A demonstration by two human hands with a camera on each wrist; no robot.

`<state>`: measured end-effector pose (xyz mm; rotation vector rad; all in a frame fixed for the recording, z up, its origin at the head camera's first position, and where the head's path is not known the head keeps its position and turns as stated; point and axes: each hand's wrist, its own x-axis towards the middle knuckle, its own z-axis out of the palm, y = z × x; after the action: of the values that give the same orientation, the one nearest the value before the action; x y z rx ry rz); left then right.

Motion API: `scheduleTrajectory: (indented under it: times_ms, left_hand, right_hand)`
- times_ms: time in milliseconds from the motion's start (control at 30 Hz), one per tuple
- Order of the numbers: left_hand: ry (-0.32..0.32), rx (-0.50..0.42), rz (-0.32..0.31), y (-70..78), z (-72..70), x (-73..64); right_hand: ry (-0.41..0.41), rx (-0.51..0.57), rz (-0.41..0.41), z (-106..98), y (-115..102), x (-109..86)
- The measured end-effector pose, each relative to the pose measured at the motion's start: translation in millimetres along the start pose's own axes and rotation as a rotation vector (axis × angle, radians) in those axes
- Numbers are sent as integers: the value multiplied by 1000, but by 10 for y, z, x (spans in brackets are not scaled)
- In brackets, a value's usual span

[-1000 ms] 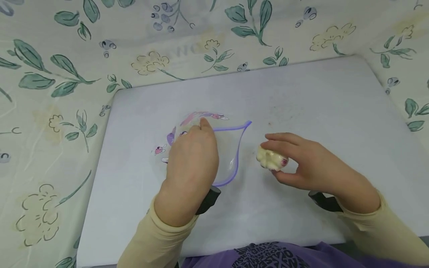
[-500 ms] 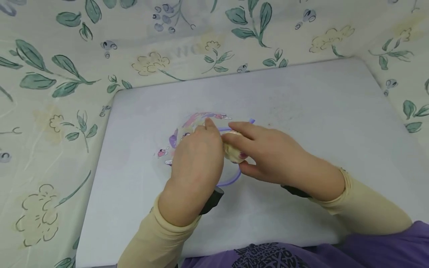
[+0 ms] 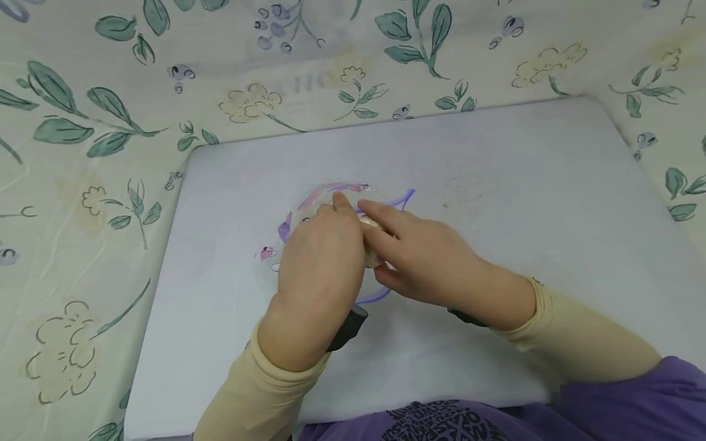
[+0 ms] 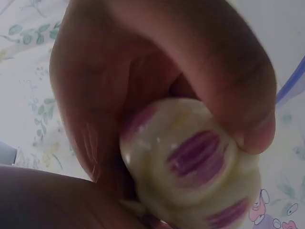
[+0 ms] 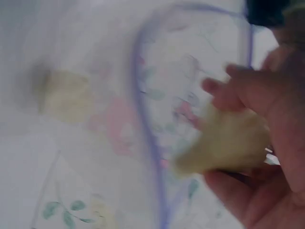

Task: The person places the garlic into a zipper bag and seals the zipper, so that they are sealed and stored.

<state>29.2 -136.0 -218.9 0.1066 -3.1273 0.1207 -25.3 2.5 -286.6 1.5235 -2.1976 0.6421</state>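
Observation:
A clear plastic bag (image 3: 284,231) with rabbit prints and a purple rim lies on the white board. My left hand (image 3: 320,269) grips the bag at its gaping mouth, fingertips hidden under the hand in the head view. My right hand (image 3: 425,257) holds a cream, lobed garlic bulb (image 3: 372,258) by its sides, over the mouth and close against the left hand. Purple streaks show on the bulb (image 4: 198,160) in the left wrist view, with fingers close around it. Blurred in the right wrist view, the bulb (image 5: 233,138) tapers to a tip beside the purple rim.
The white board (image 3: 524,184) spreads under both hands. Floral cloth (image 3: 83,233) surrounds it at the back and sides. A few small specks (image 3: 445,206) lie on the board beyond the right hand. A blurred cream patch (image 5: 69,95) shows left of the rim in the right wrist view.
My right hand has carried the garlic bulb leftward from beside the bag to over its mouth, up against the left hand. The left hand stays nearly in place.

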Motion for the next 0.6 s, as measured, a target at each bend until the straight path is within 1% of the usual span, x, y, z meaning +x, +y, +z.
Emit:
scheduleTrajectory:
  times_ms: [67,133,200,233,267,333,467,600]
  left_hand:
    - [-4,-5,-2,0,-8,-2]
    - [9,-12,2,2,-12,-2]
    - [33,-7,11,4,-9,-1]
    - [44,-4,14,6,-9,0]
    - [53,0,15,9,-12,-2]
    - [57,10,15,11,-14,-7]
    - [54,12,21,21,-9,-21]
    - [67,8,29,37,9,-32]
  right_hand:
    - [91,-5,-17,64,-17,-78]
    - [167,-4,-46,124,-22,-156]
    - [186,-4,-66,163,-17,-206]
    - [178,-4,-71,177,-12,-214]
    - [158,0,-70,190,-2,-214]
    - [91,21,-56,206,18,-184]
    - [-47,78,-22,246,56,-72]
    - [-167,96,24,301,64,41]
